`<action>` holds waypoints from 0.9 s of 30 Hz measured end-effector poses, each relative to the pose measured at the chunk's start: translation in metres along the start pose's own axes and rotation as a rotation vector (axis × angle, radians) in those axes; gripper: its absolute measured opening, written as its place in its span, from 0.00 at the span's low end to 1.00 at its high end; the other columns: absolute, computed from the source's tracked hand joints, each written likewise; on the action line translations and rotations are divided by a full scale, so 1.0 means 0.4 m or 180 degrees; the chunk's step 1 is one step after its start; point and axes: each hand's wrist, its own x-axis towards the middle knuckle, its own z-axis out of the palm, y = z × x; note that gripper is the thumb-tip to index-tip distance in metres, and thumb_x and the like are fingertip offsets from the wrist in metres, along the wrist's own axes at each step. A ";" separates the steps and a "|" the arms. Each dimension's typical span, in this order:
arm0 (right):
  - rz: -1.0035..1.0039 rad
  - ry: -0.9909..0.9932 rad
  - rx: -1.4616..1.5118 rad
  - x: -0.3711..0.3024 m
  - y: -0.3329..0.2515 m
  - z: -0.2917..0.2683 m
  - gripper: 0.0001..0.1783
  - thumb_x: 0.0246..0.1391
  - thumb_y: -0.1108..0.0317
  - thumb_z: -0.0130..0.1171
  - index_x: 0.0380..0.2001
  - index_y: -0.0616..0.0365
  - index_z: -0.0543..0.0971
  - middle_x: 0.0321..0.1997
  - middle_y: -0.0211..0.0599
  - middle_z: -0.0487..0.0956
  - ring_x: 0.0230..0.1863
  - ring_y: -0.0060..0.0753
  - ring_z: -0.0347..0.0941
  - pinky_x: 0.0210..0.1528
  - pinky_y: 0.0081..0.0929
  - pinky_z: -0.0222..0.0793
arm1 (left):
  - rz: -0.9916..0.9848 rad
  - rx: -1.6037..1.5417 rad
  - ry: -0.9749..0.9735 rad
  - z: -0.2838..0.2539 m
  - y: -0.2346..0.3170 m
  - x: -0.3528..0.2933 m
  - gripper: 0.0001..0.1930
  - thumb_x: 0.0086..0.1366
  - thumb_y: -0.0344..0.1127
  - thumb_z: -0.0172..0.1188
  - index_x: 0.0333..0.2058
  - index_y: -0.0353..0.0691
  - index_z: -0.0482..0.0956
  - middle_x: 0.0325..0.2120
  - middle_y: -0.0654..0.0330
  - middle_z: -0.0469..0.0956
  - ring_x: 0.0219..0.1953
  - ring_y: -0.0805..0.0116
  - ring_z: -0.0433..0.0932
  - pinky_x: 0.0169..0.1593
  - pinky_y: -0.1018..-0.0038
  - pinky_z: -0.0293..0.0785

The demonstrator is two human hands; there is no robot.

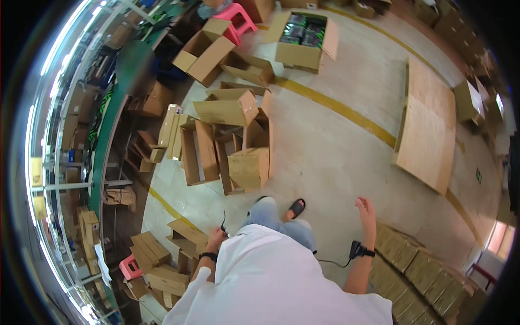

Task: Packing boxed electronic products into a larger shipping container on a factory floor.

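My left hand [217,238] hangs low at my left side with its fingers curled, near several cardboard boxes. A thin black cord [223,219] rises beside its fingertips; whether the fingers grip it is hard to make out. Out to my right, my right hand [366,210] is raised over the floor with loosely bent fingers and nothing in it. Black bands circle both wrists. The right one carries a small black device [356,249], and a cable [335,263] runs from it toward my body.
Ahead lies a cluster of opened cardboard boxes [248,168]. A filled carton [297,54] stands farther off, near a pink stool [236,23]. A wooden board [426,130] lies on the right, stacked cartons [422,271] at lower right. A green-edged workbench [101,162] runs along the left, beside a person [135,67].
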 end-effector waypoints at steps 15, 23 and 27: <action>-0.0413 -0.1599 -0.2073 0.769 -0.406 0.323 0.18 0.58 0.57 0.54 0.47 0.57 0.75 0.36 0.28 0.78 0.38 0.21 0.72 0.40 0.22 0.67 | -0.0706 -0.0898 -0.0197 0.339 0.250 0.539 0.14 0.62 0.42 0.51 0.42 0.41 0.74 0.32 0.57 0.77 0.37 0.63 0.78 0.38 0.63 0.74; 0.1316 -0.0725 -0.1761 1.062 -0.465 0.225 0.19 0.56 0.54 0.52 0.44 0.56 0.76 0.38 0.39 0.79 0.39 0.31 0.76 0.39 0.31 0.71 | 0.0886 -0.2285 0.0172 0.330 0.997 0.634 0.17 0.67 0.46 0.52 0.46 0.42 0.75 0.34 0.63 0.79 0.35 0.75 0.77 0.35 0.79 0.69; 0.1162 -0.1290 -0.1632 1.322 -0.598 0.399 0.21 0.57 0.54 0.51 0.46 0.57 0.74 0.42 0.40 0.78 0.41 0.33 0.76 0.41 0.32 0.72 | 0.0128 -0.2959 0.0810 0.346 0.935 0.748 0.17 0.66 0.47 0.52 0.45 0.43 0.75 0.35 0.60 0.78 0.37 0.69 0.78 0.38 0.74 0.73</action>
